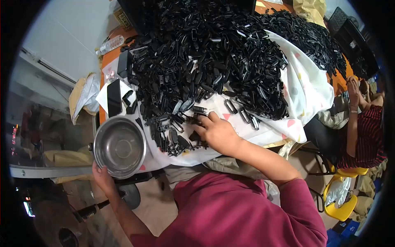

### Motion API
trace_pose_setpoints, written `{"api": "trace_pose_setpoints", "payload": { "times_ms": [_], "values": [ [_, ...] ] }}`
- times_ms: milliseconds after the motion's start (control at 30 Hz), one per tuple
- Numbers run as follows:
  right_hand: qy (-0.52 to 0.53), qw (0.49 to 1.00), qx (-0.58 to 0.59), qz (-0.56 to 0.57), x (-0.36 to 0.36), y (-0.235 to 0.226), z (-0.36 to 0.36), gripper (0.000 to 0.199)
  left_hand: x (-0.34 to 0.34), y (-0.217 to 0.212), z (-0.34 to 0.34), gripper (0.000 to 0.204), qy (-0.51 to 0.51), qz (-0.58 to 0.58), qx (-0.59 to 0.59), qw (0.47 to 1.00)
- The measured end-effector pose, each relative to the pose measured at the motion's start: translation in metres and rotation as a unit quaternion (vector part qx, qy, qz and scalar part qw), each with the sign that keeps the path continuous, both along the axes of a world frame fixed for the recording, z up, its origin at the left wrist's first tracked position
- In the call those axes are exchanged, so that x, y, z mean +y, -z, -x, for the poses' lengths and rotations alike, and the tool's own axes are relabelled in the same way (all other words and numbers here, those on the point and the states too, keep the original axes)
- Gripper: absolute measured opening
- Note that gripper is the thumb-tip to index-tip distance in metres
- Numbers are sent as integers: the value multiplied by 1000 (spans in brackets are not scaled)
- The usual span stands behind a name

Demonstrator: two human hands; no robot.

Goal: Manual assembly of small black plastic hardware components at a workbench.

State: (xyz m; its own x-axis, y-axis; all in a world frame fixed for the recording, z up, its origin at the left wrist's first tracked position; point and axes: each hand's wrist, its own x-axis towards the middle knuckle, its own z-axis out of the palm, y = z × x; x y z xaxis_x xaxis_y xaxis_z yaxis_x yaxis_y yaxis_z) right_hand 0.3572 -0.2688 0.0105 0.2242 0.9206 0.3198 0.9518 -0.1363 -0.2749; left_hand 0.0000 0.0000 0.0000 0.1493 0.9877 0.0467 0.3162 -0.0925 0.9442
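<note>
A round stainless-steel bowl, empty inside, sits at the left front corner of the table. My left hand grips its lower left rim, with the thumb near the edge. A big heap of small black plastic parts, oblong clips or casings, covers most of the cloth. My right hand is at the near edge of this heap, its fingers bent down among loose parts. What its fingertips hold, if anything, is hidden. Several oblong black frames lie apart on the cloth beyond that hand.
White patterned cloth drapes over the right table edge. A phone, a dark box and a plastic bottle lie along the left. Another person's hand is at the far right, near a yellow chair.
</note>
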Motion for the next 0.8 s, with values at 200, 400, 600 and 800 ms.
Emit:
{"api": "trace_pose_setpoints", "payload": {
  "times_ms": [200, 400, 600, 800],
  "values": [
    [73, 995, -67, 24, -18, 11, -35, 21, -35, -25, -79, 48, -35, -305, 477, 824],
    [166, 966, 191, -52, -34, -2, -50, 36, -103, -55, -260, 18, 355, -411, 310, 780],
    [121, 763, 612, -167, -45, 0, -53, 36, -114, -24, -308, 25, 313, -419, 427, 737],
    [69, 611, 757, -221, -35, -24, -50, 23, -131, -42, -305, 25, 395, -273, 203, 854]
  ]
}}
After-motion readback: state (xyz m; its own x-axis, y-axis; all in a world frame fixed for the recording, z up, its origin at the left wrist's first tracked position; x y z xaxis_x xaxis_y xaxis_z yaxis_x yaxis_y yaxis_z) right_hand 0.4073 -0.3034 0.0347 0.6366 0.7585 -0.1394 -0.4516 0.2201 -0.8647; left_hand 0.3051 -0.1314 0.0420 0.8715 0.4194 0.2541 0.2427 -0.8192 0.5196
